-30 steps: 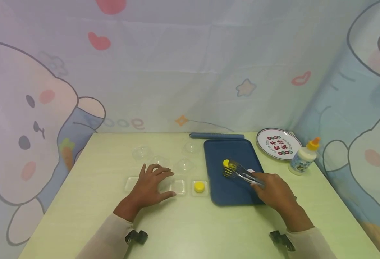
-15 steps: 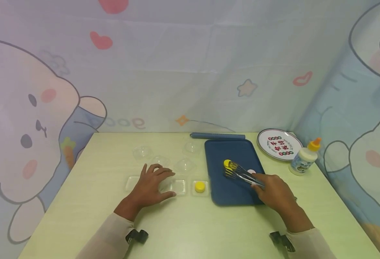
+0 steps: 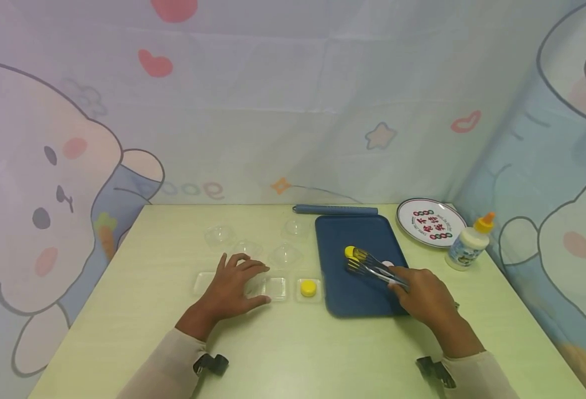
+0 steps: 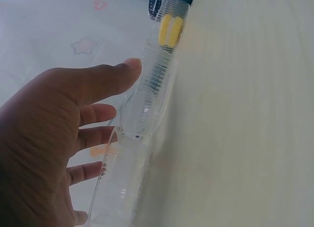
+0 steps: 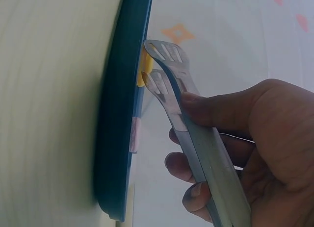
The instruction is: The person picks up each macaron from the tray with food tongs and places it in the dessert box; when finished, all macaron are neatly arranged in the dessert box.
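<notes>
My right hand (image 3: 424, 296) grips metal tongs (image 3: 380, 270) with slotted ends, held over the blue tray (image 3: 332, 299). The tong ends reach round a yellow round piece (image 3: 350, 251) on the tray; part of the yellow is hidden behind the slots. A pale pink piece (image 5: 134, 134) lies on the tray near the tongs. My left hand (image 3: 233, 285) hovers with spread, relaxed fingers beside the row of clear plastic boxes (image 3: 275, 288). Another yellow round piece (image 3: 308, 287) sits in the clear box (image 3: 300, 298) nearest the tray.
Several clear domed lids (image 3: 285, 254) stand behind the left hand. A blue-grey rod (image 3: 335, 209) lies along the table's back edge. At the right are a white plate (image 3: 428, 223) with red print and a bottle (image 3: 467, 244) with an orange tip, close to the tray.
Hardly anything differs. The tong ends stay at the yellow piece on the tray, and the left hand keeps its place by the boxes.
</notes>
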Tool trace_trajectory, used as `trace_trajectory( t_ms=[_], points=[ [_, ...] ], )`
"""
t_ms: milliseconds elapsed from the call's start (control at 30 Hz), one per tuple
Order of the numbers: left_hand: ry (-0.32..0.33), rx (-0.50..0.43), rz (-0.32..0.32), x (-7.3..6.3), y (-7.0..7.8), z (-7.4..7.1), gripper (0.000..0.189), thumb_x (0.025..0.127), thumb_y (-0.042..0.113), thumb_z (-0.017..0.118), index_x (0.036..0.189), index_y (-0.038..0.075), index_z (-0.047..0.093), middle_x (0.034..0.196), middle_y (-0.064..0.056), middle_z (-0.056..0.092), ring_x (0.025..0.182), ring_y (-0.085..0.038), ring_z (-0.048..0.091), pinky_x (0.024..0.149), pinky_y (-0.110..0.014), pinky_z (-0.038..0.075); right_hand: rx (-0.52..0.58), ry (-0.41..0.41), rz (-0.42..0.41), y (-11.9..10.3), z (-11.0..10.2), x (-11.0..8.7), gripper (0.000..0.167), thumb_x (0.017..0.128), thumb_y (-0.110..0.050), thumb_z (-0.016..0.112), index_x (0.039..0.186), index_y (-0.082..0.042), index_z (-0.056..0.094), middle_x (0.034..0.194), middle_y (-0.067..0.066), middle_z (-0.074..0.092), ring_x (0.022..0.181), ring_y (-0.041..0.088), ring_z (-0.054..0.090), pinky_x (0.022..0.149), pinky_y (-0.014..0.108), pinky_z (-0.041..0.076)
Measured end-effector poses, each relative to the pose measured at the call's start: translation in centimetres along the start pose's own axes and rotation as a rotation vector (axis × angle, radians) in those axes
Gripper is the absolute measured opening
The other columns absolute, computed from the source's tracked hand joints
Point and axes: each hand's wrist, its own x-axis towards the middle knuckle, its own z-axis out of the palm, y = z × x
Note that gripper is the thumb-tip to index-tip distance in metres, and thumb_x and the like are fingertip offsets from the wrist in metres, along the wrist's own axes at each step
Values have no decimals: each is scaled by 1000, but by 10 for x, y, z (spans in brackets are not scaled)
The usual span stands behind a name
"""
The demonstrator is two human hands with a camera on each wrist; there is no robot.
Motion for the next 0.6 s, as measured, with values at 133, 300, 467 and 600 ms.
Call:
trace_trajectory(
  t_ms=[133, 300, 467, 600],
  points=[
    [1, 0, 2, -2, -1, -2, 63, 84, 48, 90, 138, 19, 74, 138, -1, 75, 138, -36, 56, 121, -88, 25, 4, 3, -8, 0, 1, 1, 45, 97, -19, 82, 140, -6, 74, 117, 25, 81, 99, 43, 79, 70, 57, 59],
    [-1, -15, 11, -2, -1, -4, 65, 84, 48, 90, 139, 19, 73, 140, -1, 74, 139, -36, 56, 121, -88, 25, 8, 25, -26, 1, 0, 1, 44, 96, -18, 83, 138, -6, 75, 116, 25, 81, 98, 44, 79, 71, 58, 60],
    [0, -15, 14, -1, -2, -2, 65, 84, 48, 91, 140, 20, 72, 140, 0, 74, 138, -35, 55, 122, -87, 24, 15, 46, -40, 1, -2, 1, 44, 96, -17, 83, 138, -6, 75, 116, 25, 81, 97, 43, 80, 72, 59, 60],
    [7, -10, 20, -2, -3, -1, 64, 83, 48, 91, 138, 20, 73, 139, 0, 75, 137, -35, 56, 120, -88, 26, 8, 37, -39, 0, -4, 0, 47, 97, -19, 82, 142, -8, 73, 115, 25, 81, 94, 41, 79, 67, 54, 58]
  ],
)
